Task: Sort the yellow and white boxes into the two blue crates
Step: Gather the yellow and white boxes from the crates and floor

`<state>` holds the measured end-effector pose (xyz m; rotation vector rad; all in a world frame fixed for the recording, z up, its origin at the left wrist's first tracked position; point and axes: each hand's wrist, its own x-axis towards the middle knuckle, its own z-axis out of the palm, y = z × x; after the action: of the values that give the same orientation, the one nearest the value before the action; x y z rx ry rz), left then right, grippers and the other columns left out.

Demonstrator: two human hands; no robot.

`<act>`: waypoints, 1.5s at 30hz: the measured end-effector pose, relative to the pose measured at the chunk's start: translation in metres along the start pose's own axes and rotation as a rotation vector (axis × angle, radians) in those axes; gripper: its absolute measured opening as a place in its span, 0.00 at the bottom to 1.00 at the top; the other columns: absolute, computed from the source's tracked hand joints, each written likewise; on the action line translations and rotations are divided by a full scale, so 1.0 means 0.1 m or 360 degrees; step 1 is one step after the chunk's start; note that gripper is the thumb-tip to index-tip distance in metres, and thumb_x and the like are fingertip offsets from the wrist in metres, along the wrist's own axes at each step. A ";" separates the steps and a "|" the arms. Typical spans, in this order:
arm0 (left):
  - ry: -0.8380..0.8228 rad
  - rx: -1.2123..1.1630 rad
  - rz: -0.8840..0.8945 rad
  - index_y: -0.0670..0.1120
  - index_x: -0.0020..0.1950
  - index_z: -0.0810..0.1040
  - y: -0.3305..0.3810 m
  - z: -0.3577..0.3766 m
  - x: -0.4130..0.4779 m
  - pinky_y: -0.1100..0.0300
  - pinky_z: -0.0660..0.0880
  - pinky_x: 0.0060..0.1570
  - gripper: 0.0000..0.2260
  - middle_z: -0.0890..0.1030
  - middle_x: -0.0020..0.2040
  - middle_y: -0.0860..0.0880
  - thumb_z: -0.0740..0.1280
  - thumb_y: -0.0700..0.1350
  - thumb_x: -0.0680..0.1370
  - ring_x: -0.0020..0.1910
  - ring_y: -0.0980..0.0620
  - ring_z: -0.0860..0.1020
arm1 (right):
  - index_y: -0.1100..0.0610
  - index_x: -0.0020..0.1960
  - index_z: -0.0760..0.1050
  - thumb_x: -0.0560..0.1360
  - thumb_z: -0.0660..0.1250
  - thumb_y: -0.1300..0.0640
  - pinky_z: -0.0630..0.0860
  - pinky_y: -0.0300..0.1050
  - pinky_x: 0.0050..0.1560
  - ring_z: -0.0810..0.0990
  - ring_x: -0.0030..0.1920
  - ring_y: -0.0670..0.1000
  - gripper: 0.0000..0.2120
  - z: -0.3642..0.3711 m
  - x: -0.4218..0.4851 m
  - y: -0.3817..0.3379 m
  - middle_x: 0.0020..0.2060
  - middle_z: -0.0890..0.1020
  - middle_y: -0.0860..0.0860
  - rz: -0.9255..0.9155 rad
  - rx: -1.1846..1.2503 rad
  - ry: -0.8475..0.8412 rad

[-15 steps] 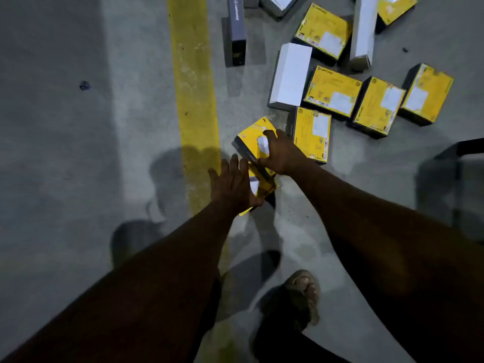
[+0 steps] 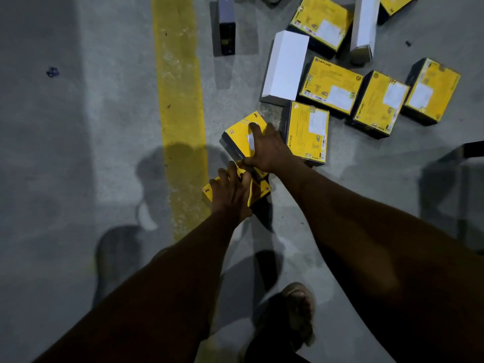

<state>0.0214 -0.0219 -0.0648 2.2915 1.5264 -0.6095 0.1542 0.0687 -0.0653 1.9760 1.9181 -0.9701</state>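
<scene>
On a grey concrete floor [image 2: 78, 153] crossed by a painted yellow line [image 2: 180, 100], yellow and white boxes lie scattered at upper right, while the right hand [image 2: 269, 150] grips one yellow box [image 2: 241, 134] and the left hand [image 2: 230, 195] clasps another yellow box [image 2: 258, 192] just below it.

A single head-worn wide-angle camera is looking steeply down from standing height at the grey concrete floor [image 2: 78, 153], tilting slightly forward. The person's two bare forearms are entering from the bottom edge and reaching away from the lens, with the left hand [image 2: 230, 195] and right hand [image 2: 269, 150] sitting near the frame's centre. A sandalled foot [image 2: 298, 310] is showing almost directly beneath the lens. The painted yellow floor stripe [image 2: 180, 100] is running up the frame left of centre, and the scattered yellow cardboard boxes [image 2: 332, 85] are filling the upper right, some cut by the top edge. No second view is sharing the scene.
</scene>
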 end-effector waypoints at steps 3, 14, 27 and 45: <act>-0.0008 -0.0027 -0.0064 0.46 0.67 0.53 -0.03 0.03 0.05 0.44 0.72 0.54 0.40 0.62 0.70 0.35 0.72 0.59 0.66 0.61 0.36 0.69 | 0.53 0.78 0.50 0.65 0.75 0.38 0.65 0.62 0.67 0.63 0.68 0.73 0.52 0.00 0.01 0.01 0.72 0.58 0.69 0.0009 -0.0047 0.0033; -0.0044 -0.0293 -0.0215 0.49 0.68 0.63 -0.36 -0.98 -0.21 0.46 0.71 0.51 0.45 0.65 0.64 0.40 0.76 0.65 0.58 0.59 0.38 0.68 | 0.43 0.76 0.54 0.63 0.73 0.34 0.63 0.66 0.67 0.61 0.71 0.67 0.49 -0.98 -0.52 -0.36 0.70 0.63 0.60 0.0153 0.0163 0.0168; 0.0123 -0.1428 -0.0831 0.53 0.75 0.55 -0.99 -3.82 -1.69 0.44 0.71 0.62 0.50 0.66 0.64 0.38 0.77 0.59 0.58 0.63 0.33 0.71 | 0.40 0.74 0.60 0.61 0.70 0.32 0.67 0.58 0.65 0.64 0.69 0.65 0.44 -3.46 -2.39 -1.66 0.67 0.66 0.59 0.0294 0.0721 0.0321; 0.0608 -0.2998 -0.1006 0.59 0.71 0.66 -1.12 -6.24 -5.37 0.54 0.75 0.45 0.26 0.77 0.53 0.48 0.62 0.55 0.72 0.44 0.49 0.78 | 0.42 0.71 0.66 0.60 0.69 0.38 0.72 0.53 0.64 0.72 0.65 0.54 0.40 -5.17 -5.35 -3.50 0.67 0.73 0.54 -0.0336 0.1083 -0.0006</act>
<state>-0.1564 -0.1004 0.7430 0.4486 1.6152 0.9235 0.0142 -0.0191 0.7404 2.0914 1.9936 -1.8832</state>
